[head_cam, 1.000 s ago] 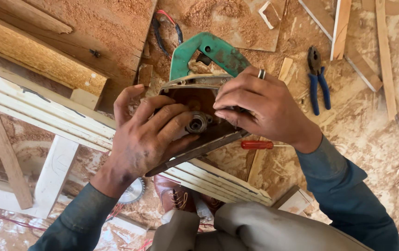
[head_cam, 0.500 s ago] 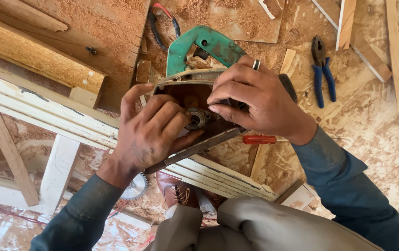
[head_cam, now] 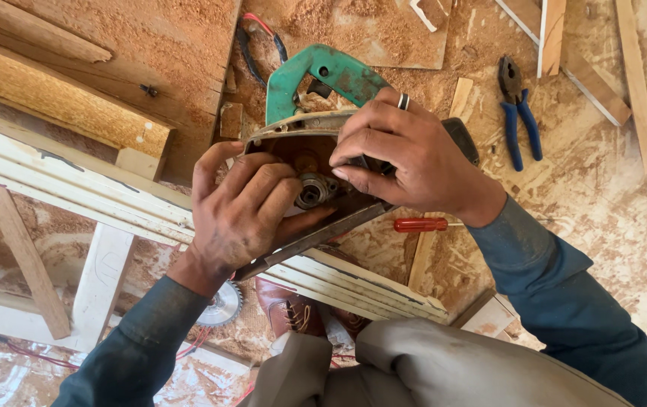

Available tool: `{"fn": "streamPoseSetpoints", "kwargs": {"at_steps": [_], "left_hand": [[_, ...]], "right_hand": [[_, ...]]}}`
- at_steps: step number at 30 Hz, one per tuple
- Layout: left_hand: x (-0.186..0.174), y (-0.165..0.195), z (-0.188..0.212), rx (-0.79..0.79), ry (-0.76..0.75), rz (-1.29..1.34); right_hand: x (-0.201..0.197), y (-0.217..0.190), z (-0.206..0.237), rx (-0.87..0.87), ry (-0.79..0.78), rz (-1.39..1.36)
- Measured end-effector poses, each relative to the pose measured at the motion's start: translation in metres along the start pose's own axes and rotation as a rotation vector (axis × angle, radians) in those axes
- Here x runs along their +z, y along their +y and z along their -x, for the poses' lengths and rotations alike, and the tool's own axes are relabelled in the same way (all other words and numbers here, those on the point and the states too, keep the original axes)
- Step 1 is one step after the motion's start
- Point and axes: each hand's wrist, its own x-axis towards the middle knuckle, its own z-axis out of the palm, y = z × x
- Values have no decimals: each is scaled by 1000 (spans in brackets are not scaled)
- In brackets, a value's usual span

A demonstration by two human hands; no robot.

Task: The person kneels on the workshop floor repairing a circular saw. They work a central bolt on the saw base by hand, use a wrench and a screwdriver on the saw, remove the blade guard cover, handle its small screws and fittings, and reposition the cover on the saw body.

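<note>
Left hand (head_cam: 244,211) cups the lower side of the circular saw (head_cam: 316,143), fingers curled in, fingertips pinching at the arbor bolt and washer (head_cam: 314,188) in the middle of the open blade housing. Right hand (head_cam: 406,162) clamps over the top of the saw body, fingers pressed together on the housing edge just above the arbor; ring on one finger.

Saw lies on its side, green handle (head_cam: 323,71) pointing away, base plate resting across a stack of pale moulding strips (head_cam: 75,181). No blade mounted. A toothed saw blade (head_cam: 222,305) lies lower down, partly hidden behind the left sleeve.

Around: blue-handled pliers (head_cam: 518,120) well to the right, red-handled screwdriver (head_cam: 421,224) just below the right wrist, sawdust over the chipboard floor (head_cam: 610,226). Red and dark cable (head_cam: 259,38) runs off beyond the handle; cannot tell whether it is plugged in.

Risks, as judged:
- Saw sits on uneven strips; a hard twist could tip it off.
- Small washer or bolt could slip from fingertips and vanish in the sawdust.
- Fingers are at the spindle; if the cable is live, a bumped trigger would injure them.
</note>
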Motion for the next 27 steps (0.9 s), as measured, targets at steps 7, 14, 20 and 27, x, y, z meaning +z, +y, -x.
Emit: {"fn": "streamPoseSetpoints", "kwargs": {"at_steps": [7, 14, 20, 27], "left_hand": [[-9, -1, 1, -4, -92, 108], [-12, -12, -5, 76, -191, 143], [-21, -24, -17, 163, -371, 142], [-23, -9, -10, 3, -237, 236]], "right_hand": [[-1, 2, -1, -10, -11, -31], [-2, 2, -3, -25, -12, -49], [-3, 1, -3, -13, -18, -56], [-3, -1, -1, -8, -11, -46]]}}
